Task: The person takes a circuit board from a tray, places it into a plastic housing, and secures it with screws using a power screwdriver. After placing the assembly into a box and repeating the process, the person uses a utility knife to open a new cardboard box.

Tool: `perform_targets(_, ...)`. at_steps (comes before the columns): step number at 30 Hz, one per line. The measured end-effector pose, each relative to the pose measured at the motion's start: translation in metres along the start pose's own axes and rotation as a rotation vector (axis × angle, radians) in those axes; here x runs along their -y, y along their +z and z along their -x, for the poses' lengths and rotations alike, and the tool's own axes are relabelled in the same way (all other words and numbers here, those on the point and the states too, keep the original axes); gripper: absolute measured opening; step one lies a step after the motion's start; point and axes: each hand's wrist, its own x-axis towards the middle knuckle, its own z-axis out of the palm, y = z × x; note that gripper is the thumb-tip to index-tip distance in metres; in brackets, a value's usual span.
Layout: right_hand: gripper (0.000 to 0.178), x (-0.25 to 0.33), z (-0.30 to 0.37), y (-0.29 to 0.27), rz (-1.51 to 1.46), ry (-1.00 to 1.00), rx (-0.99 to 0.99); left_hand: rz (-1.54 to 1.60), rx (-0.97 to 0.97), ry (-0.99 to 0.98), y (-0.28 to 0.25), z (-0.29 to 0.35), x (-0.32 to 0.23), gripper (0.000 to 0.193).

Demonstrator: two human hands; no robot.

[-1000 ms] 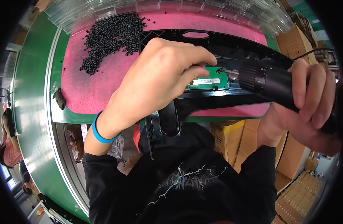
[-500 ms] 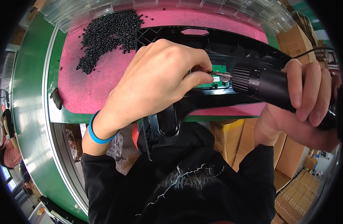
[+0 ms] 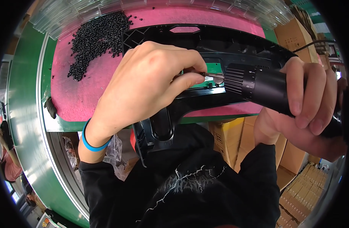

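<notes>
Green circuit board (image 3: pixel 216 68) inside black housing (image 3: pixel 220 46); right hand (image 3: pixel 306 102) grips electric screwdriver (image 3: pixel 264 87)

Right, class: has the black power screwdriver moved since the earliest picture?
Yes. Held in the right hand, the black power screwdriver has moved left, judged against the pink mat; it also reaches farther across the green circuit board.

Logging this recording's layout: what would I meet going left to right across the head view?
Small dark crumpled object, loose heap of small black pieces, person's left hand, green rectangular circuit board, black cylindrical handheld driver, person's right hand.
</notes>
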Motion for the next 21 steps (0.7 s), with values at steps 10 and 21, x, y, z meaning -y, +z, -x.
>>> perform_targets(10,0.045,-0.002,-0.01,-0.028,0.267,0.238,0.076,-0.114,-0.056,0.006,0.003,0.0,-0.003,0.01)
perform_targets(21,0.038,-0.021,0.0,-0.046,0.337,0.262,0.045,-0.1,-0.102,-0.029,0.007,-0.001,-0.007,0.012)
